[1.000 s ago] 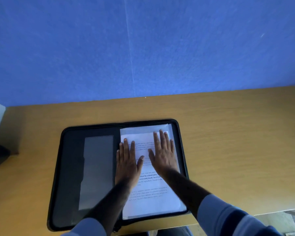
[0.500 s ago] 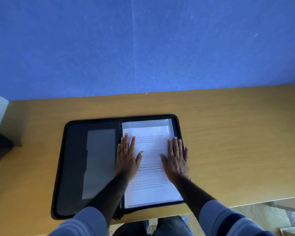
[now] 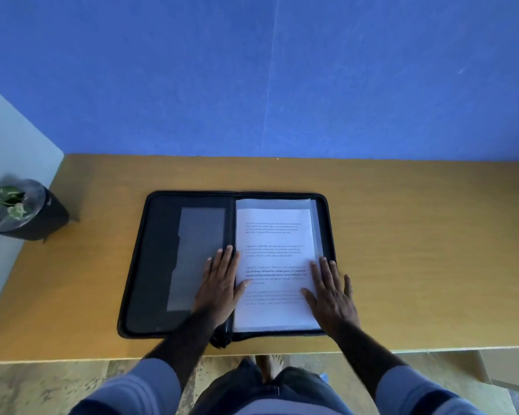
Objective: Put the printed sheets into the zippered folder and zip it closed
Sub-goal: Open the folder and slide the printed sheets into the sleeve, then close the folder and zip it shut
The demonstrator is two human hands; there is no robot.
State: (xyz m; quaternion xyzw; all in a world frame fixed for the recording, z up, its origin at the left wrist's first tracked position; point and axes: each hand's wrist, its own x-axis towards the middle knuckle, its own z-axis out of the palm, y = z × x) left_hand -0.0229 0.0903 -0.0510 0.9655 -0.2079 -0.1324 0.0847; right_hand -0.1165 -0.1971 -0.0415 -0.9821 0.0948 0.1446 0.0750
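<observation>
Flanking sheets [image 3: 274,259]: left hand [image 3: 221,284], right hand [image 3: 331,292]

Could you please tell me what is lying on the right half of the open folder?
The printed sheets lie there over a translucent sleeve showing at top and right. The left hand and right hand rest flat at their sides. The folder lining beneath is hidden.

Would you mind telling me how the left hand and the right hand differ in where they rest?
The left hand lies mostly on the folder's dark left half beside the spine; the right hand lies on its right half. Only the left hand's thumb touches the printed sheets, while the right hand covers their right edge and overhangs the folder's rim. Both lie flat, fingers straight.
</observation>
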